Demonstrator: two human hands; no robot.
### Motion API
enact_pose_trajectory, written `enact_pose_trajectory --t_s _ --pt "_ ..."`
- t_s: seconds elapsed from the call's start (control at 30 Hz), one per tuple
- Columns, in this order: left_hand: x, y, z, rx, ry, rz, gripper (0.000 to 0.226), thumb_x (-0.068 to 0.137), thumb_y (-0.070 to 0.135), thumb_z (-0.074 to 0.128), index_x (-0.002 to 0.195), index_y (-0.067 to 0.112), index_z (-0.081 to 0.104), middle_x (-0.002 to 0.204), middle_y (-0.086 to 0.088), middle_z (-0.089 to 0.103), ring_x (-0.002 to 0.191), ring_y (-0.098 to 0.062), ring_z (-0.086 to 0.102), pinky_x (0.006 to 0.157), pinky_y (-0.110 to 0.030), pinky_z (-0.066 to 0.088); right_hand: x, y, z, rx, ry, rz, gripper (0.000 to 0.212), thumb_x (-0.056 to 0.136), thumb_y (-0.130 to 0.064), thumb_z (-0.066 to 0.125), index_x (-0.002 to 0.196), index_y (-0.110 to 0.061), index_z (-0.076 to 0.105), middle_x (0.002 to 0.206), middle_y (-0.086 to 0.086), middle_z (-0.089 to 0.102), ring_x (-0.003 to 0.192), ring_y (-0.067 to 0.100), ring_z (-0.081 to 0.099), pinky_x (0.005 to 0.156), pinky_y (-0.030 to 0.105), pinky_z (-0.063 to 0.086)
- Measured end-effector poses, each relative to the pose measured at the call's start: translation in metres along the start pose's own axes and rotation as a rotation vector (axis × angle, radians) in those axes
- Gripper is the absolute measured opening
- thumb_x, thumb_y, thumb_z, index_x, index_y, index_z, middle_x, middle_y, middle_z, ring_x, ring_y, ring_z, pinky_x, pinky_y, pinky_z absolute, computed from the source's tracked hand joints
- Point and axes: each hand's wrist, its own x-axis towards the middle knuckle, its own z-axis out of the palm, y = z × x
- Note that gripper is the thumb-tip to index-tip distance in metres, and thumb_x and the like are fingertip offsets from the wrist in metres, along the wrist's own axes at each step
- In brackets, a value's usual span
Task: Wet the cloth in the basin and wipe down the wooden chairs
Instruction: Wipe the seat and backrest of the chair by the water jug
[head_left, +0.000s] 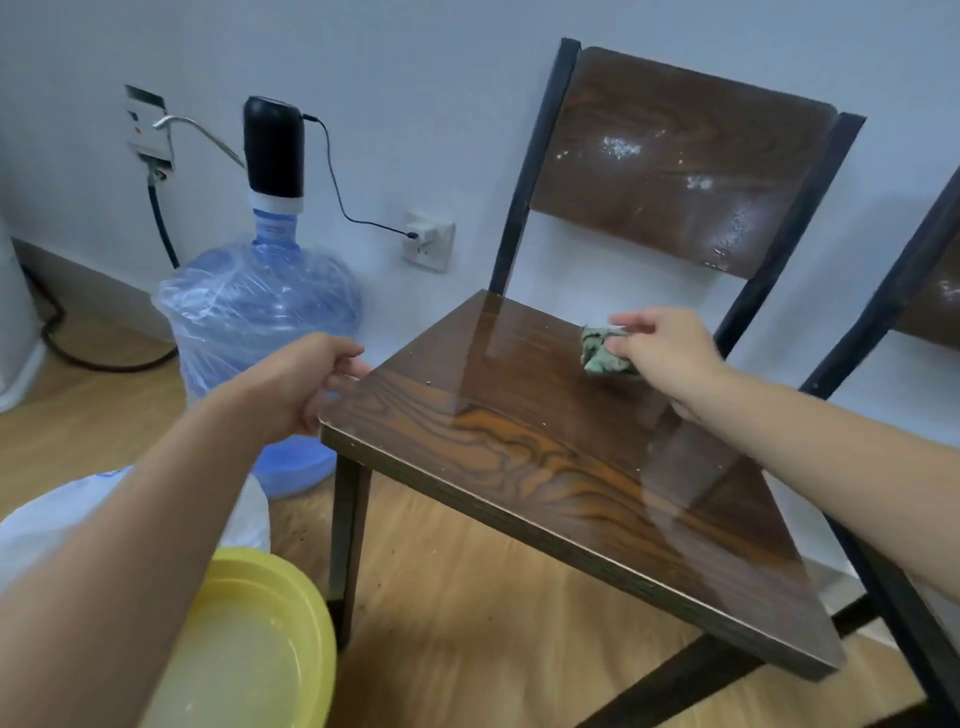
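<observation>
The wooden chair is standing against the pale wall, its glossy seat taking up the middle of the view. The right hand is pressing a bunched greenish cloth onto the back part of the chair's seat, near the backrest, with the fingers closed around the cloth. The left hand is gripping the seat's left edge near its front corner, fingers curled over the rim. The chair's backrest is showing whitish smears and specks on its dark wood. On the floor just left of the chair's front leg, a yellow basin is holding cloudy water, and a white plastic bag is lying behind it. Further left of the chair, a blue water jug with a black pump on top is standing by the wall. A second chair is showing partly to the right.
</observation>
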Motion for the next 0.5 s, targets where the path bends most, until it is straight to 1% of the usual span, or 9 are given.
enact_pose_trajectory --t_s 0.03,0.1,0.13,0.2,0.3,0.33,0.4,0.43,0.5 --pt "0.002 -0.001 0.002 -0.068 0.03 -0.005 0.045 0.101 0.035 0.045 0.116 -0.001 0.068 0.042 0.002 0.059 0.034 -0.013 0.047 0.047 -0.027 0.032 0.023 -0.001 0.019 -0.035 0.065 0.053 0.024 0.088 -0.008 0.072 0.112 -0.007 0.073 0.104 0.006 0.068 0.108 0.026 0.066 0.074 0.022 0.045" --pt "0.008 -0.006 0.004 -0.179 0.055 -0.015 0.047 0.1 0.033 0.043 0.118 -0.003 0.067 0.043 0.0 0.06 0.034 -0.013 0.047 0.053 -0.029 0.03 0.043 -0.015 0.055 -0.134 0.12 0.077 0.01 0.088 -0.011 0.07 0.093 -0.003 0.068 0.082 0.007 0.061 0.088 0.03 0.062 0.054 0.025 0.038" --pt "0.009 -0.009 0.005 -0.201 0.057 -0.023 0.046 0.099 0.033 0.042 0.117 -0.001 0.068 0.043 0.0 0.06 0.034 -0.013 0.047 0.054 -0.028 0.029 0.049 -0.026 0.072 -0.169 0.125 0.061 0.011 0.089 -0.012 0.071 0.09 -0.001 0.068 0.081 0.009 0.064 0.081 0.028 0.059 0.051 0.026 0.036" --pt "0.01 -0.012 0.002 -0.197 0.067 -0.025 0.049 0.095 0.035 0.045 0.117 -0.001 0.07 0.051 -0.002 0.066 0.043 -0.015 0.05 0.057 -0.029 0.029 0.053 -0.049 0.104 -0.175 0.116 -0.019 0.016 0.091 -0.015 0.072 0.098 -0.001 0.077 0.096 0.01 0.073 0.073 0.02 0.056 0.055 0.024 0.041" --pt "0.009 -0.011 -0.008 -0.173 0.058 -0.032 0.045 0.098 0.035 0.043 0.107 0.001 0.071 0.057 -0.004 0.07 0.05 -0.017 0.051 0.058 -0.029 0.03 0.017 -0.079 0.132 -0.103 -0.064 -0.241 0.015 0.091 -0.016 0.073 0.103 -0.011 0.081 0.088 0.003 0.072 0.082 0.015 0.063 0.075 0.02 0.05" --pt "0.009 -0.01 -0.012 -0.159 0.064 -0.029 0.045 0.097 0.037 0.045 0.105 0.001 0.071 0.066 -0.007 0.073 0.054 -0.019 0.051 0.058 -0.03 0.031 -0.004 -0.086 0.137 -0.098 -0.136 -0.344 0.015 0.09 -0.017 0.074 0.102 -0.014 0.082 0.087 0.002 0.075 0.089 0.014 0.066 0.08 0.019 0.047" --pt "0.01 -0.01 -0.022 -0.147 0.072 -0.018 0.047 0.093 0.042 0.05 0.105 0.001 0.072 0.09 -0.013 0.071 0.062 -0.023 0.052 0.059 -0.032 0.033 -0.049 -0.092 0.136 -0.09 -0.271 -0.517 0.016 0.089 -0.02 0.074 0.103 -0.021 0.082 0.095 -0.003 0.079 0.095 0.008 0.066 0.081 0.016 0.044" --pt "0.009 -0.01 -0.025 -0.151 0.063 -0.011 0.049 0.093 0.043 0.051 0.105 0.001 0.071 0.099 -0.016 0.067 0.066 -0.026 0.055 0.062 -0.034 0.037 -0.069 -0.092 0.131 -0.096 -0.327 -0.588 0.017 0.089 -0.022 0.074 0.104 -0.025 0.082 0.098 -0.008 0.078 0.094 0.004 0.065 0.08 0.015 0.044" --pt "0.005 -0.009 -0.029 -0.143 0.043 -0.005 0.053 0.094 0.045 0.05 0.111 -0.001 0.071 0.11 -0.02 0.066 0.088 -0.033 0.059 0.082 -0.041 0.047 -0.099 -0.085 0.113 -0.069 -0.41 -0.698 0.02 0.089 -0.022 0.075 0.107 -0.029 0.081 0.099 -0.012 0.075 0.092 0.001 0.065 0.081 0.018 0.048"
